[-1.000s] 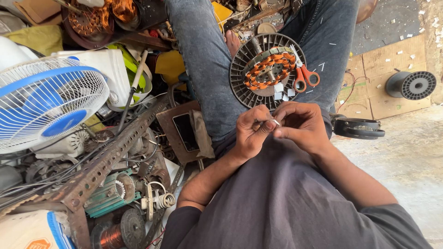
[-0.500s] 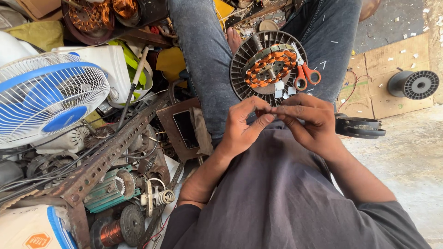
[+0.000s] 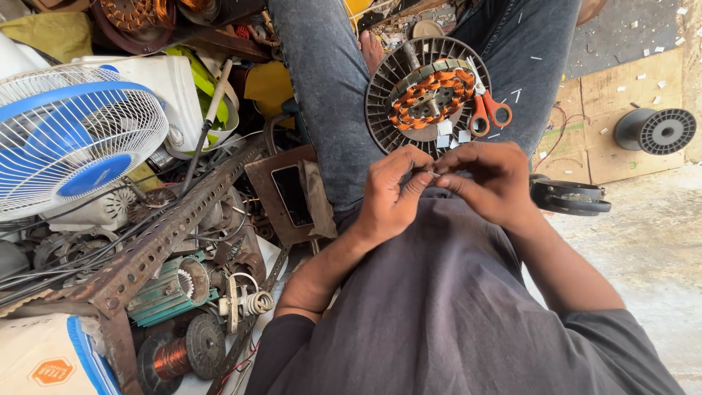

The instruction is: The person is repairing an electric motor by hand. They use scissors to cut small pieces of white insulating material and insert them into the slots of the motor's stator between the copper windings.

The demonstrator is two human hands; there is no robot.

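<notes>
My left hand (image 3: pixel 391 194) and my right hand (image 3: pixel 490 179) meet in front of my chest, fingertips pinched together on a small pale slip of paper (image 3: pixel 435 174). Just beyond them a round fan motor stator (image 3: pixel 424 99) with orange copper windings rests between my knees. Red-handled scissors (image 3: pixel 486 110) lie on its right side, and a few small white paper pieces (image 3: pixel 450 132) sit on its near edge.
A blue and white table fan (image 3: pixel 69 135) stands at the left. A rusty perforated angle bar (image 3: pixel 168 234) crosses a heap of motor parts and copper coils (image 3: pixel 175 355). An empty black spool (image 3: pixel 658 130) lies on cardboard at right; a black ring (image 3: pixel 570 196) lies nearer.
Both hands have drifted slightly up toward the stator while staying pinched together on the small piece; the view has shifted a little.
</notes>
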